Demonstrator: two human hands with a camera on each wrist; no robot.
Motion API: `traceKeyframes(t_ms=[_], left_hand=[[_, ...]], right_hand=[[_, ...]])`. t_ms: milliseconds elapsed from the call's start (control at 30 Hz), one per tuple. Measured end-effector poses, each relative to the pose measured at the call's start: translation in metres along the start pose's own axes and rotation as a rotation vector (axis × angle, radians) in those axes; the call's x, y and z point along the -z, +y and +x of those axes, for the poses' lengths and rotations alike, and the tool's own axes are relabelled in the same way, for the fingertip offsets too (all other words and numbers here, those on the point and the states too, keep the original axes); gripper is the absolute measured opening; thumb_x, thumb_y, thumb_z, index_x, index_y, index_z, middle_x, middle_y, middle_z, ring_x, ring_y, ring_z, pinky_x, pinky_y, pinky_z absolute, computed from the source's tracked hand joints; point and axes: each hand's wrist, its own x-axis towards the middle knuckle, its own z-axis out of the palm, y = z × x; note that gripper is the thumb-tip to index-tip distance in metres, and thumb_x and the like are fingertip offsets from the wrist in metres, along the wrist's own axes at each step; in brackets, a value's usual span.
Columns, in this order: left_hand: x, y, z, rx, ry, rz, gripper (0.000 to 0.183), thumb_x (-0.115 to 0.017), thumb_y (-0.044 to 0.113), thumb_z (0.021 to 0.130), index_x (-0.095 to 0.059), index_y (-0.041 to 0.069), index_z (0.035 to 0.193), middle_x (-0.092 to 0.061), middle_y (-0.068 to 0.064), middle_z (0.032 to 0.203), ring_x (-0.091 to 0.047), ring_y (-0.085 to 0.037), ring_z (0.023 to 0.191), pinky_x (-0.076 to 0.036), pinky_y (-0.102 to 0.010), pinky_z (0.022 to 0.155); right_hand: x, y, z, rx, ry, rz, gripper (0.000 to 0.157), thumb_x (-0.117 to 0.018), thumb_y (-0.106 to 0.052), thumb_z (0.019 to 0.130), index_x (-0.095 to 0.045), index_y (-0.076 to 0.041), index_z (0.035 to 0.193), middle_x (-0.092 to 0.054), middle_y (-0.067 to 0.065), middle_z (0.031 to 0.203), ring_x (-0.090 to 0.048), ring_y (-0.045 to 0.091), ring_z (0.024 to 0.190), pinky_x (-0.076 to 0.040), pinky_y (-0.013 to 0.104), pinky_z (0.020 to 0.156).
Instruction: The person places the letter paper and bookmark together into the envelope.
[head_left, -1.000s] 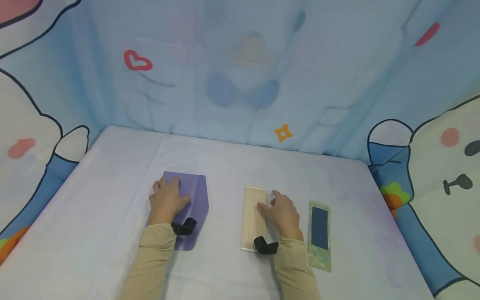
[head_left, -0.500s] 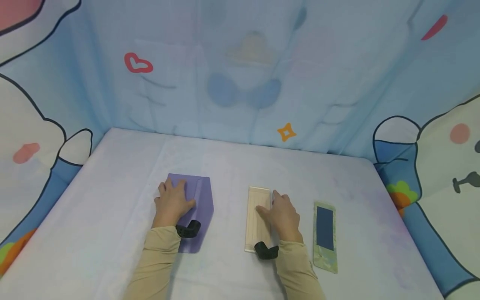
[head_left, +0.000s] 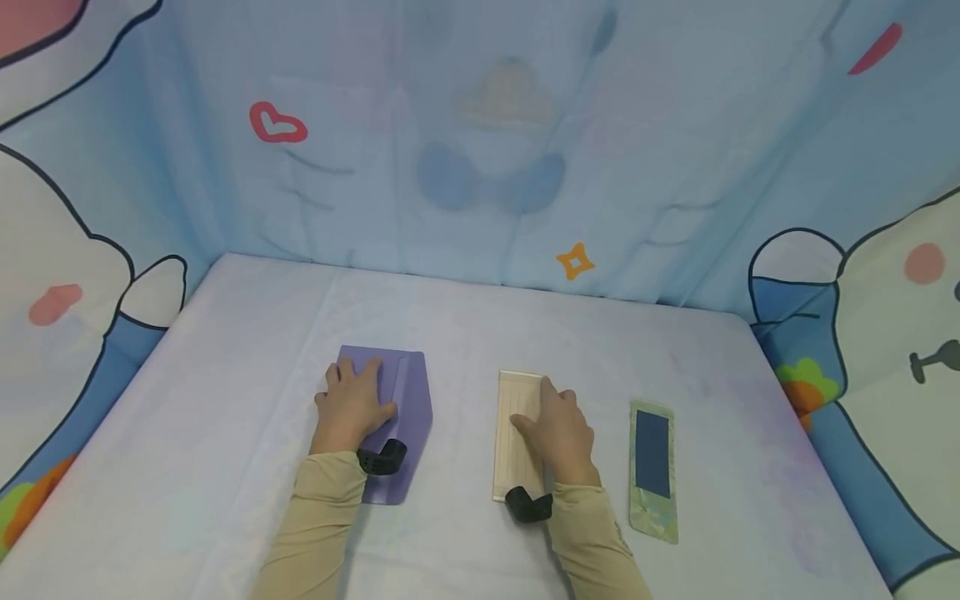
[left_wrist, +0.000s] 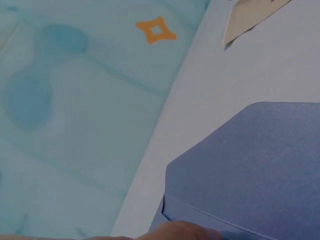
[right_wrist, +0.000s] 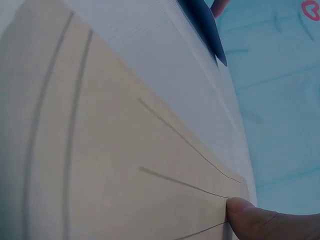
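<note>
Hands both flat, fingers straight, grasping nothing. Left hand (head_left: 351, 406) presses purple paper envelope (head_left: 408, 400) lying left of centre on white table (head_left: 225, 375). Right hand (head_left: 558, 433) presses beige lined card (head_left: 514, 417); blue-and-green patterned card (head_left: 652, 467) lies just right, apart.

The white table (head_left: 570, 333) is lying bare behind the purple envelope (head_left: 408, 400) and the beige ruled card (head_left: 516, 433), leaving open room up to the blue curtain (head_left: 480, 167) that is walling off the back and sides. A clear strip is running between envelope and card. The green-edged card (head_left: 652, 467) is narrowing the passage on the right.
</note>
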Motion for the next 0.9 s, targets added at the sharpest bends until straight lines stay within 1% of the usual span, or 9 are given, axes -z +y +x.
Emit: traceKeyframes(t_ms=[233,367,467,567,733,800,900], left_hand=[[0.0019,-0.0026,-0.0002,-0.001,-0.018,0.006,0.077,-0.068,0.030,0.080,-0.036,0.009,0.146,-0.026,-0.031,0.147,-0.018,-0.050,0.137,-0.030,-0.070,0.097],[0.0025,-0.0028,-0.0001,-0.007,-0.022,0.020,0.075,-0.068,0.030,0.080,-0.038,0.008,0.145,-0.026,-0.031,0.147,-0.018,-0.050,0.138,-0.032,-0.068,0.098],[0.0015,-0.0019,0.0007,-0.012,-0.028,0.029,0.073,-0.067,0.030,0.081,-0.039,0.009,0.144,-0.026,-0.030,0.148,-0.019,-0.049,0.138,-0.032,-0.067,0.098],[0.0008,-0.0013,0.0010,-0.013,-0.029,0.036,0.072,-0.067,0.030,0.081,-0.040,0.010,0.144,-0.027,-0.029,0.148,-0.020,-0.049,0.137,-0.032,-0.067,0.098],[0.0018,-0.0013,0.0003,-0.009,-0.037,0.046,0.071,-0.066,0.031,0.081,-0.041,0.010,0.144,-0.027,-0.028,0.148,-0.021,-0.048,0.136,-0.031,-0.067,0.098],[0.0025,-0.0017,0.0006,-0.006,-0.045,0.049,0.070,-0.065,0.032,0.081,-0.040,0.010,0.144,-0.026,-0.028,0.148,-0.021,-0.048,0.136,-0.031,-0.067,0.098],[0.0026,-0.0019,0.0013,-0.001,-0.060,0.052,0.070,-0.064,0.033,0.082,-0.040,0.011,0.144,-0.026,-0.028,0.148,-0.022,-0.048,0.135,-0.031,-0.067,0.098]], right_hand=[[-0.0010,-0.0009,-0.0002,-0.010,0.002,0.041,0.085,-0.073,-0.034,0.082,-0.029,-0.004,0.148,-0.049,0.033,0.127,-0.059,0.046,0.103,-0.049,0.058,0.078],[-0.0018,-0.0006,0.0012,-0.024,-0.012,0.066,0.087,-0.072,-0.032,0.083,-0.024,-0.004,0.150,-0.047,0.034,0.128,-0.058,0.047,0.104,-0.049,0.057,0.079],[-0.0009,-0.0008,0.0019,-0.035,-0.017,0.087,0.087,-0.072,-0.029,0.083,-0.022,-0.003,0.150,-0.046,0.034,0.129,-0.058,0.046,0.104,-0.049,0.057,0.080],[0.0008,-0.0007,0.0024,-0.030,-0.015,0.106,0.086,-0.072,-0.025,0.083,-0.022,-0.001,0.150,-0.047,0.034,0.128,-0.059,0.044,0.102,-0.050,0.055,0.080],[0.0023,0.0001,0.0040,-0.012,-0.014,0.144,0.082,-0.070,-0.018,0.084,-0.023,0.002,0.148,-0.057,0.024,0.109,-0.057,0.031,0.087,-0.049,0.045,0.074],[0.0026,0.0006,0.0051,-0.008,-0.016,0.158,0.080,-0.070,-0.015,0.084,-0.025,0.004,0.147,-0.058,0.019,0.100,-0.054,0.027,0.082,-0.047,0.041,0.071],[0.0025,0.0031,0.0072,-0.003,-0.023,0.169,0.076,-0.070,-0.011,0.083,-0.030,0.004,0.146,-0.059,0.015,0.093,-0.052,0.023,0.077,-0.046,0.036,0.067]])
